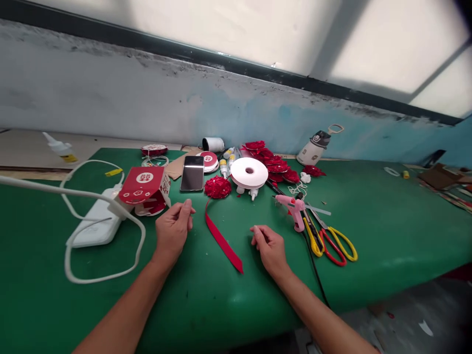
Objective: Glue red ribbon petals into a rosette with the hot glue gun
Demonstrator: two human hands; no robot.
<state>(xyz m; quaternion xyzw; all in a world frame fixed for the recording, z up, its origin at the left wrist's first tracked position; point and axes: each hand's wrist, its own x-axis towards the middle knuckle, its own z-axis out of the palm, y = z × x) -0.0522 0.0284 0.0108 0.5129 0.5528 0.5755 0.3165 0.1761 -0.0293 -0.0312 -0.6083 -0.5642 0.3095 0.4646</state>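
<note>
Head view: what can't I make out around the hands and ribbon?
All in the head view:
Left hand: palm, hidden by its own curled fingers.
Right hand: palm, hidden likewise.
Red ribbon: upper end, covered by the red rosette.
Black cord: lower run, lost at the right forearm.

Mid-frame, a ribbon strip (222, 241) lies between the left hand (173, 225) and right hand (270, 247); a smartphone (192, 173) lies left of centre, scissors (334, 241) right.

Craft workshop — glue gun (295, 211), scissors (325, 227), ribbon (223, 244)
</note>
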